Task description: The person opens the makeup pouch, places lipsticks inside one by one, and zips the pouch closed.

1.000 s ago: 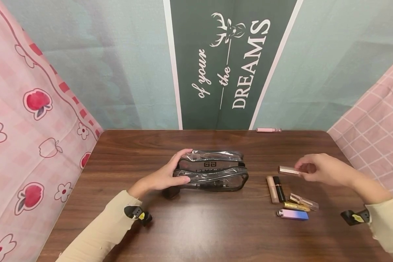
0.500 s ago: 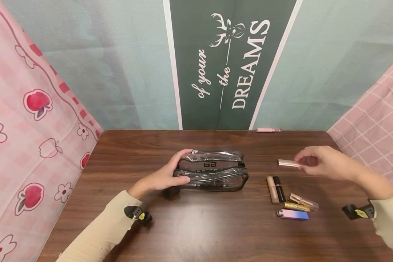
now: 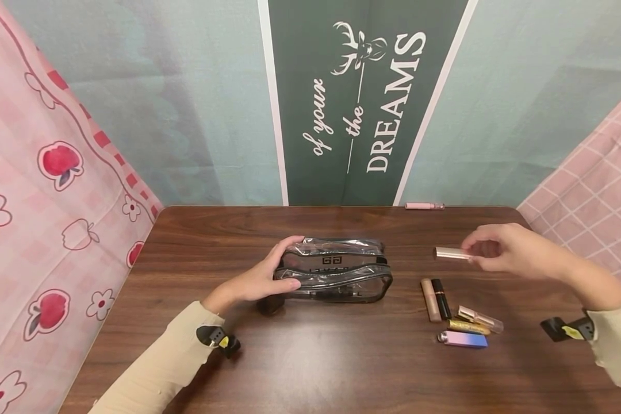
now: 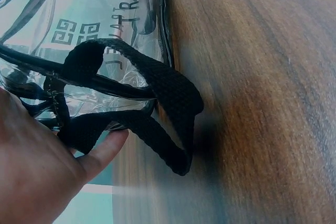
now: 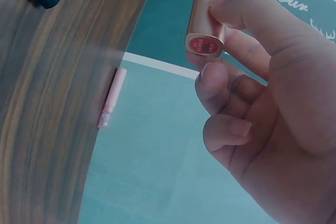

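Note:
A clear cosmetic bag (image 3: 336, 276) with black piping lies mid-table, dark printing showing on it. My left hand (image 3: 259, 276) holds its left end, thumb on the near side and fingers over the far side. A black strap loop (image 4: 178, 93) sticks out from that end in the left wrist view. Through the plastic a dark tube (image 4: 147, 11) shows. To the right, my right hand (image 3: 512, 250) pinches a rose-gold lipstick (image 3: 449, 253) between thumb and fingers, raised over the table. Its end with a round red label (image 5: 205, 45) faces the right wrist camera.
Below the right hand lie a beige tube (image 3: 430, 300), a black tube (image 3: 441, 299), a clear-and-gold tube (image 3: 480, 319), a gold tube (image 3: 468, 327) and a pink-blue tube (image 3: 463, 338). A pink tube (image 3: 424, 206) lies at the table's back edge, by the curtain (image 3: 217, 115).
My right hand has lifted the rose-gold lipstick and carried it toward the back of the table, then slightly left. My left hand and the bag stay where they were.

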